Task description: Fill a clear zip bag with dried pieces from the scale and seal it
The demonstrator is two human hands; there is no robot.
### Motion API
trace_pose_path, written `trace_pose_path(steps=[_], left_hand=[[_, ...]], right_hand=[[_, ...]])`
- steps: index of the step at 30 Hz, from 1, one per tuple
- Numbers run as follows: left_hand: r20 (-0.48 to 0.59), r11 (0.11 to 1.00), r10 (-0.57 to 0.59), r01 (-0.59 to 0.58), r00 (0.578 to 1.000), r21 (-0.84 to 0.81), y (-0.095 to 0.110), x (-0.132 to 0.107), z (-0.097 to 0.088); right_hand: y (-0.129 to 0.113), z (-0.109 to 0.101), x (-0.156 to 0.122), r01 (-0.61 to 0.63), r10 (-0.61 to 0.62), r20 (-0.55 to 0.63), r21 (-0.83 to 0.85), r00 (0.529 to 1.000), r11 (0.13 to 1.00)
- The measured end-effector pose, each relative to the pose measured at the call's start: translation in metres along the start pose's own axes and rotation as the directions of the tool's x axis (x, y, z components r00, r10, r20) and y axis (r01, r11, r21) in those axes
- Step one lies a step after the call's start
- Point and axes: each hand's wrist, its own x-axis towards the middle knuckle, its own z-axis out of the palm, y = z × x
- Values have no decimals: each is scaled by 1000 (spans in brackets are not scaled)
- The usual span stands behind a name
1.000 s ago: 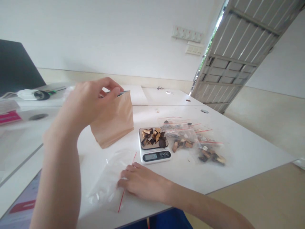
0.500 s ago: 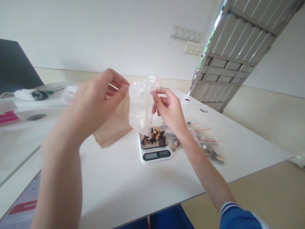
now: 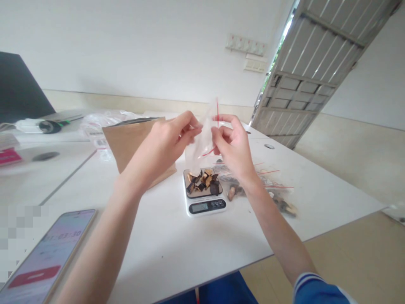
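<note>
A clear zip bag (image 3: pixel 202 141) with a red seal line hangs in the air above a small white digital scale (image 3: pixel 207 207). My right hand (image 3: pixel 232 139) pinches its right side near the red strip. Against the bag's left side, the fingers of my left hand (image 3: pixel 179 133) are pinched together on the plastic. On the scale's tray lie dried dark and tan pieces (image 3: pixel 204 181), possibly sliced mushroom. The display digits are too blurred to read.
Behind my left forearm stands a brown paper bag (image 3: pixel 129 143), beside clear plastic packaging (image 3: pixel 101 126). Filled zip bags (image 3: pixel 268 185) lie right of the scale. A phone (image 3: pixel 50 253) rests at the lower left. A grey metal door (image 3: pixel 310 76) stands beyond the table.
My left hand has moved right and down, from beside the bag to pinching it. The bag has turned and looks narrower. The phone and paper bag are less covered by my arm.
</note>
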Motion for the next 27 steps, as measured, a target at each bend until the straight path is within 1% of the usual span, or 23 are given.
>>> trace_pose_path(steps=[2,3,5,7,8,10,11,12,14,15,17,19,21,24,27], left_hand=[[-25,998,-23,24,999,55,-7,0,-7],[-16,997,-31,32,999,76,-11,0,-10],[39,994,-43,39,998,107,-18,0,-14],[93,990,-62,49,994,136,-23,-1,-16],[104,987,-72,56,992,150,-24,-2,-17],[109,983,-89,69,990,171,-25,-3,-17],[110,981,-94,74,989,177,-25,-3,-17],[106,980,-97,77,990,183,-25,-3,-17],[97,976,-89,68,991,207,-24,-4,-15],[85,974,-72,51,994,221,-24,-4,-13],[56,971,-19,6,998,239,-26,-5,-8],[29,973,19,-25,999,230,-29,-9,0],[9,979,5,-7,1000,204,-33,-17,9],[10,988,-75,73,997,136,-43,-38,22],[34,983,-164,160,986,89,-55,-66,36]], right_hand=[[8,-14,0,-102,100,-53,-35,994,994],[13,-21,-1,-167,165,-42,-44,985,985],[21,-34,-6,-269,273,76,-63,959,961],[29,-42,-15,-301,310,208,-77,928,951],[35,-44,-22,-295,307,235,-86,922,952],[51,-45,-37,-267,296,228,-149,928,952],[61,-44,-46,-233,278,209,-217,938,948],[73,-42,-54,-189,260,217,-302,941,934],[95,-37,-70,-61,206,272,-460,940,886],[104,-33,-77,-18,199,295,-521,935,853],[118,-25,-86,9,226,305,-613,925,790],[125,-18,-91,-6,273,294,-670,916,742],[125,-12,-91,-8,303,295,-703,906,711],[123,-9,-90,30,301,323,-725,897,688],[124,-9,-90,75,259,340,-723,904,687]])
